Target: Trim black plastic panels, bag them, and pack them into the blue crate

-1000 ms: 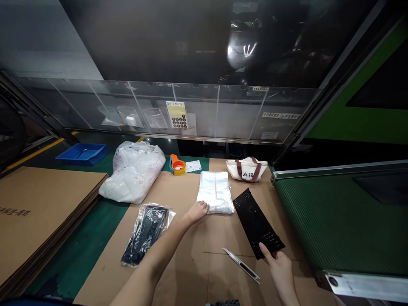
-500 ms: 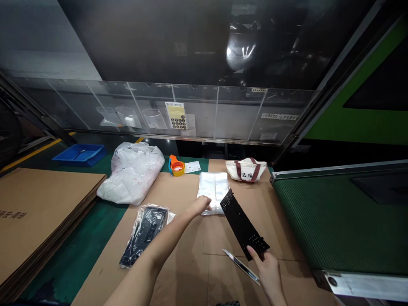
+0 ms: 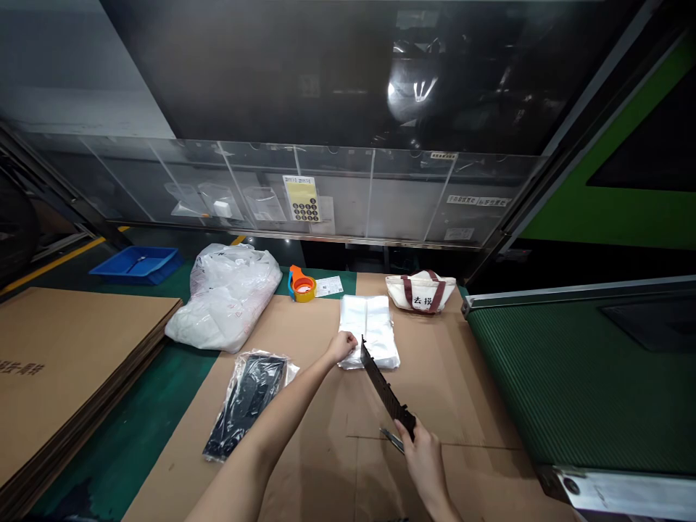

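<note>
Seen from the head: grips a black panel (image 3: 386,391) by its near end in the right hand (image 3: 425,458), clamping it firmly between thumb and fingers. Holds it tilted, nearly edge-on, above the brown cardboard (image 3: 460,384), pointing its far end at the left hand (image 3: 341,346), in front of a stack of clear bags (image 3: 375,326). Partly hides a cutter knife (image 3: 392,440) behind the panel's near end. Has the left hand at the near left edge of the stack, curling its fingers inward; cannot tell whether pinching a bag or only touching. Shows, flat to the left, a wrapped black piece (image 3: 250,399) in clear film. Shows, beyond the stack, a tape dispenser (image 3: 307,295) beside a white label (image 3: 329,286), and to the right a cream pouch (image 3: 407,293) with brown straps. Shows, farther left, a bulky white bag (image 3: 225,297), a blue tray (image 3: 155,272) and piled cardboard sheets (image 3: 81,326); far right, a green ribbed belt (image 3: 554,377).
</note>
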The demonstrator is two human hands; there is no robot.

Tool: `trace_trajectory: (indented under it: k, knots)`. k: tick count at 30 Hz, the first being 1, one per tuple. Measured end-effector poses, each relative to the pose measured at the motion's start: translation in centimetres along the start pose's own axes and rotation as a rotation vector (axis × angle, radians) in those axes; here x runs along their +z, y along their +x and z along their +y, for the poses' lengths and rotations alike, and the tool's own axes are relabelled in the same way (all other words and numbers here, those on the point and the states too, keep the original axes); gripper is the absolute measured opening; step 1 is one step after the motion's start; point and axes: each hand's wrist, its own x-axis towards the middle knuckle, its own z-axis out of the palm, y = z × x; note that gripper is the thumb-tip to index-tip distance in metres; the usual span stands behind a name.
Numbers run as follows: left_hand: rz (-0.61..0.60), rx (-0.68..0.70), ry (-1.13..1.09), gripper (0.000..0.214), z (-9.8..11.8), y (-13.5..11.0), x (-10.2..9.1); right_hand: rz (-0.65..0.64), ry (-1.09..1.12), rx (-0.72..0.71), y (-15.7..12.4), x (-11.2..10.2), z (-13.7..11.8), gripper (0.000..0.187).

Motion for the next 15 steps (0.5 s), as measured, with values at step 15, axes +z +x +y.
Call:
trace_trajectory:
  k: [15]
  knots:
    - [0.184,0.01,-0.221,0.027,1.7,-0.9,-1.1,0.034,0.004,-0.01,1.8,0.3,-0.4,0.046]
